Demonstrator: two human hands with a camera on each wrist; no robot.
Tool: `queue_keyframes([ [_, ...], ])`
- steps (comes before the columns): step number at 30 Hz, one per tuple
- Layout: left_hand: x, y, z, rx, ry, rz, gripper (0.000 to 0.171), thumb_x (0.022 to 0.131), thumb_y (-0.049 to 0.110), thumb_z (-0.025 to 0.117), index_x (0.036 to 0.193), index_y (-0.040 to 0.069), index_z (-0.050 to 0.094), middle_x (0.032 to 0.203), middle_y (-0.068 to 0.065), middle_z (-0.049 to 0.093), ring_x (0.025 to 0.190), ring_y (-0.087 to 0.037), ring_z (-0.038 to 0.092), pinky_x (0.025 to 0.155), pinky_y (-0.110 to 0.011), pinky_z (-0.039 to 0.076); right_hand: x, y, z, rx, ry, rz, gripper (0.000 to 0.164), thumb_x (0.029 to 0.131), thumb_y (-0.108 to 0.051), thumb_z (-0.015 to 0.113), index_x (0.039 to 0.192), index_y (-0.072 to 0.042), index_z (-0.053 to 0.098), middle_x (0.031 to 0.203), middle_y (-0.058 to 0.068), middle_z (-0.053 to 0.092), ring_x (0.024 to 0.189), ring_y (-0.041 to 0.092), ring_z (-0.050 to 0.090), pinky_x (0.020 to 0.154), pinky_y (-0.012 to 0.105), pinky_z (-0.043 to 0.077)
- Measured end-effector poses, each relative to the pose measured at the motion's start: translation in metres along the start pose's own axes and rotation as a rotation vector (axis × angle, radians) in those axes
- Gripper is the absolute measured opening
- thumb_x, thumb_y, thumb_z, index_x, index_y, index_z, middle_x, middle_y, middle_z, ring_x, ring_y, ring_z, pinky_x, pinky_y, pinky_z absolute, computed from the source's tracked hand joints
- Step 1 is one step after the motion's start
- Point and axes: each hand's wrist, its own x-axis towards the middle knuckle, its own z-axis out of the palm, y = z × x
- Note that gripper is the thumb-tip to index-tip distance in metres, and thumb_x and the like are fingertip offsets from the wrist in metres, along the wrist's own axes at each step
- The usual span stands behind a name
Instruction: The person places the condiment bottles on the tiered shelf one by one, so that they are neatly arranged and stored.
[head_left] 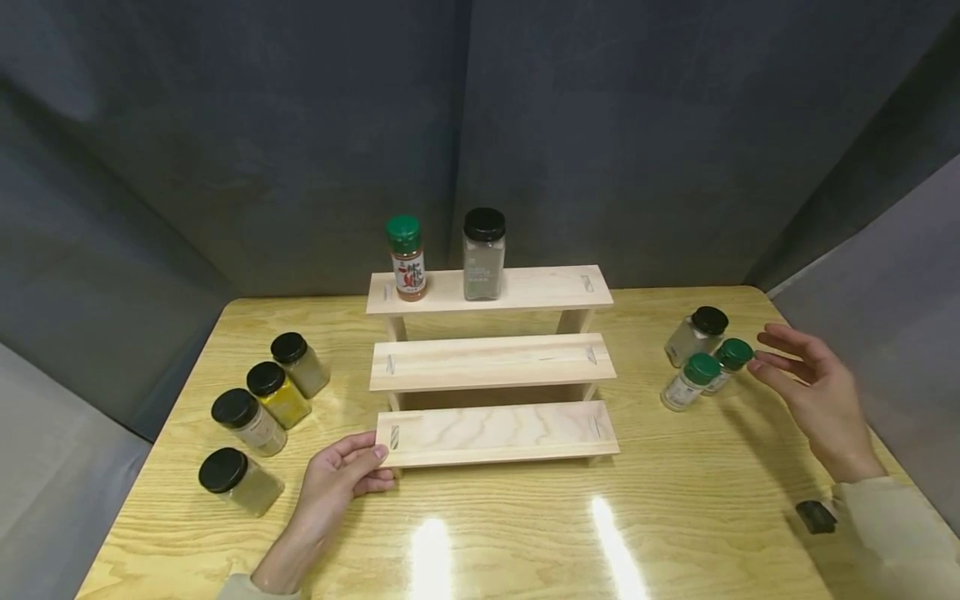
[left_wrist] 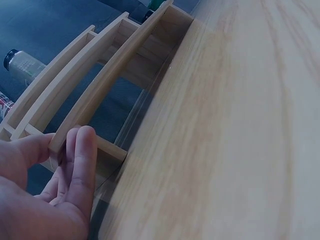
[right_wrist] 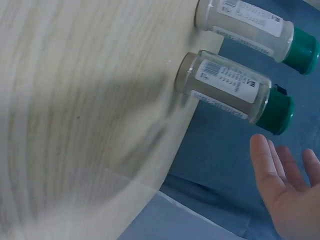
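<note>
My left hand pinches the left end of the lowest step of a three-tier wooden rack, thumb on top and fingers beneath. In the left wrist view, the thumb and fingers lie on either side of that board's end. My right hand is raised at the right with its fingers spread, beside a green-capped spice jar. The right wrist view shows the fingertips just short of that jar's green cap. Another green-capped jar and a black-capped jar stand close by it.
On the rack's top step stand a green-capped jar with red print and a tall black-capped jar. Several black-capped jars, one a yellow jar, stand left of the rack. A dark curtain hangs behind the table.
</note>
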Motion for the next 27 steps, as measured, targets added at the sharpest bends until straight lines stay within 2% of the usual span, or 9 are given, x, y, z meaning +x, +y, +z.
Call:
queue_keyframes([
  [4,0.0,0.0,0.0,0.001,0.002,0.002,0.033,0.105,-0.008,0.064,0.136,-0.018,0.055,0.098,-0.015,0.076,0.076,-0.021,0.077,0.08,-0.035,0.071,0.0,0.007,-0.001,0.069,-0.005,-0.006,0.056,0.1,0.015,0.069,0.147,-0.016,0.064,0.135,-0.008,0.067,0.112,0.0,0.068,0.088,0.006,0.058],
  [7,0.0,0.0,-0.001,0.004,0.001,0.0,0.033,0.105,-0.008,0.064,0.135,-0.018,0.055,0.098,-0.015,0.076,0.076,-0.02,0.077,0.08,-0.035,0.071,0.0,0.014,-0.003,0.076,-0.02,-0.012,0.058,0.1,0.018,0.067,0.146,-0.018,0.064,0.133,-0.009,0.068,0.11,-0.001,0.069,0.087,0.007,0.058],
  [10,0.0,0.0,-0.001,0.002,-0.001,-0.004,0.033,0.105,-0.008,0.064,0.136,-0.018,0.055,0.098,-0.015,0.076,0.076,-0.02,0.077,0.08,-0.035,0.071,0.001,0.021,-0.004,0.04,-0.029,-0.018,0.059,0.099,0.019,0.067,0.146,-0.017,0.064,0.133,-0.01,0.068,0.109,-0.001,0.069,0.086,0.007,0.058],
  [14,0.0,0.0,-0.001,0.001,-0.005,-0.007,0.034,0.106,-0.008,0.064,0.136,-0.018,0.055,0.097,-0.015,0.076,0.076,-0.02,0.076,0.08,-0.035,0.071,0.001,0.028,-0.005,-0.065,-0.045,0.0,0.06,0.101,0.014,0.068,0.147,-0.023,0.062,0.133,-0.015,0.065,0.108,-0.003,0.067,0.084,0.006,0.058],
  [17,-0.001,0.001,-0.001,0.002,-0.009,-0.006,0.034,0.106,-0.008,0.064,0.137,-0.018,0.054,0.097,-0.015,0.075,0.076,-0.02,0.076,0.08,-0.035,0.071,0.002,0.032,-0.006,-0.105,-0.071,0.028,0.059,0.103,0.01,0.069,0.147,-0.027,0.06,0.132,-0.017,0.063,0.108,-0.004,0.066,0.084,0.006,0.058],
  [20,0.0,0.0,-0.001,0.003,-0.015,-0.001,0.033,0.106,-0.009,0.063,0.136,-0.018,0.054,0.098,-0.015,0.075,0.076,-0.019,0.076,0.08,-0.035,0.071,0.003,0.035,-0.007,-0.13,-0.091,0.064,0.056,0.104,0.006,0.07,0.149,-0.024,0.058,0.13,-0.018,0.062,0.109,-0.005,0.064,0.084,0.006,0.058],
  [27,0.002,-0.002,-0.001,-0.012,-0.032,0.021,0.032,0.105,-0.008,0.065,0.134,-0.019,0.056,0.095,-0.016,0.076,0.074,-0.02,0.077,0.079,-0.037,0.071,0.005,0.035,-0.005,-0.268,-0.116,0.108,0.05,0.107,-0.009,0.072,0.153,-0.016,0.053,0.126,-0.019,0.06,0.104,-0.007,0.063,0.084,0.006,0.057],
])
